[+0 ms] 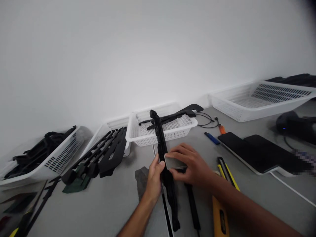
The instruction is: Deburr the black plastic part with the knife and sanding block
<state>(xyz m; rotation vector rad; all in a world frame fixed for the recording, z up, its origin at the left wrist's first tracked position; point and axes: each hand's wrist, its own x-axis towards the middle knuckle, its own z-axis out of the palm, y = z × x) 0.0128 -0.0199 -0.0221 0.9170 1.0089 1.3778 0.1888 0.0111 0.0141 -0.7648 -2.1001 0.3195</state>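
My left hand (154, 177) is wrapped around a long, narrow black plastic part (161, 141), its thumb lying across the near face. The part stretches away from me, its far end over a white basket. Between the fingers and thumb of my right hand (191, 164) is a flat grey piece (172, 161), pressed close to the part's right side. What exactly this piece is does not show. A dark grey, rough-edged sheet (141, 181) lies left of my left wrist. Beneath my right hand is a slim black tool (192, 207), its upper end hidden.
White baskets stand along the wall: one behind the part (163, 134), one (61, 158) left, one (247, 113) right. Several black parts (113, 154) lean on another. A yellow cutter (228, 172), an orange-yellow tool (220, 217), two phones (243, 153) and a blue item (212, 138) lie right.
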